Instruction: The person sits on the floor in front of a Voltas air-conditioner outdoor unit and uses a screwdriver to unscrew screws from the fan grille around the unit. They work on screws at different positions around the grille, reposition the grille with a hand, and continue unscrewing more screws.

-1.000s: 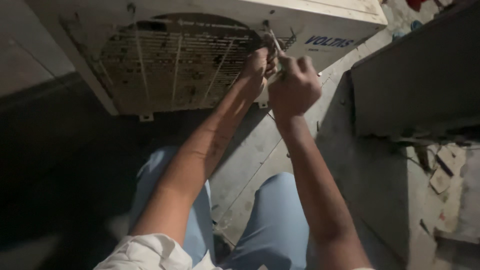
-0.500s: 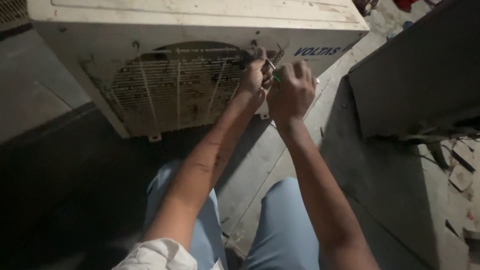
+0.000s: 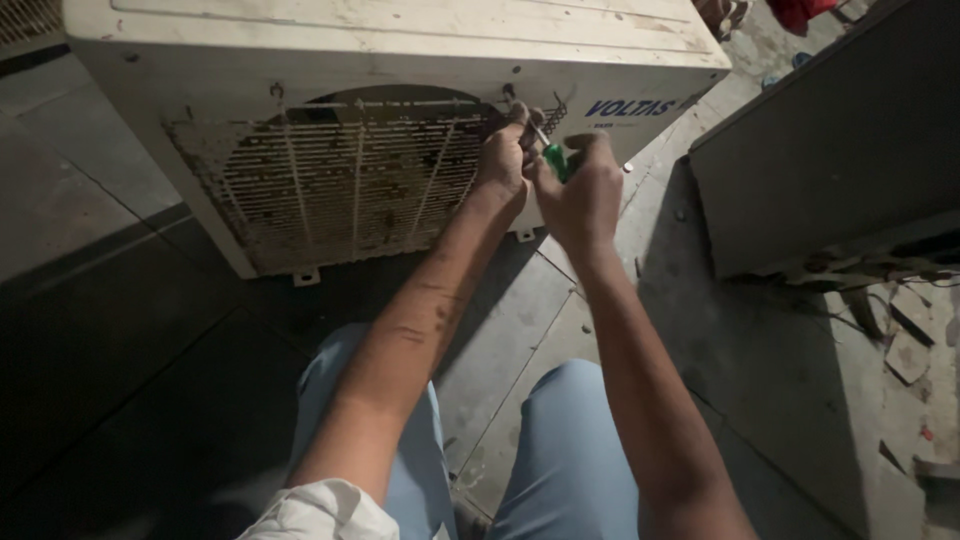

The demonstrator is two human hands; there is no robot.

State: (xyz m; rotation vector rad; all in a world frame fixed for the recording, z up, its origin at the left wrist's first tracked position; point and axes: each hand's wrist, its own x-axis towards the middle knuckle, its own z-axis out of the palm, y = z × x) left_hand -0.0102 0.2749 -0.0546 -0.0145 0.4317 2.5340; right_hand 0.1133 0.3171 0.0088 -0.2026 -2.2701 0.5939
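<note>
Both bare forearms stretch forward from the lower edge, converging near the top centre. Left hand sits higher, fingers curled and bunched at the tips, wrist straight. Right hand just beside it, touching, fist closed in a grip, knuckles up, wrist slightly bent. White sleeve cuff on left arm.

1. Outdoor air-conditioner unit: white, grimy, standing on the tiled floor; round fan grille rusted and dirty.
2. Right hand: closed around a green-handled screwdriver, tip toward the grille's upper right corner.
3. Left hand: at that corner, fingers touching the screwdriver shaft.
4. Grey panel: leaning at right.
</note>
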